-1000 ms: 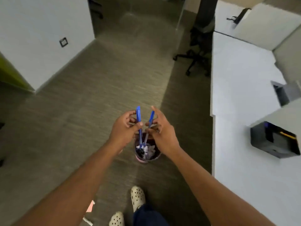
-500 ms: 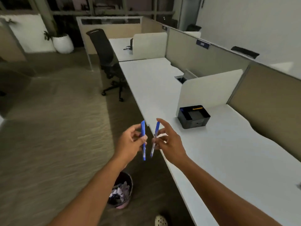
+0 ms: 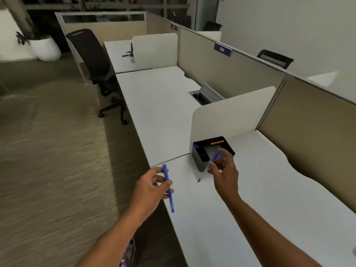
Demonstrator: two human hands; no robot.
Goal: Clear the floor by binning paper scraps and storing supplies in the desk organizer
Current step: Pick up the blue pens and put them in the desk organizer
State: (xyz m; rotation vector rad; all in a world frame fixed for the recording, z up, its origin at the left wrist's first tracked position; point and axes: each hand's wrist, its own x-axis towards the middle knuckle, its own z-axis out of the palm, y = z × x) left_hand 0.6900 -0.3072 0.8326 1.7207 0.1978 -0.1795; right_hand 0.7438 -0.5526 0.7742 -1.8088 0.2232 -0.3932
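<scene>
Step, head view: storing supplies; two blue pens brought up to the desk organizer (image 3: 199, 160), neither one in it yet.
Left hand (image 3: 152, 187): fingers (image 3: 163, 183) curled, pinching the left pen (image 3: 171, 202) at mid-barrel, above the near edge of the counter (image 3: 260, 199).
Left pen axis: close to upright, upper end tipped slightly left and away, lower end down toward the counter edge.
Right hand (image 3: 224, 174): thumb and fingers pinching the right pen (image 3: 215, 156), index lifted and spread; just beside the organizer's near corner.
Right pen axis: slanted, upper end toward the organizer's open top, lower end down-left; too blurred to tell cap from tip.
Organizer: on the counter against the white divider (image 3: 231, 116), compartments open upward.
Next move, as a judgement: right pen stood more upright over a compartment, then released; left pen after.
</scene>
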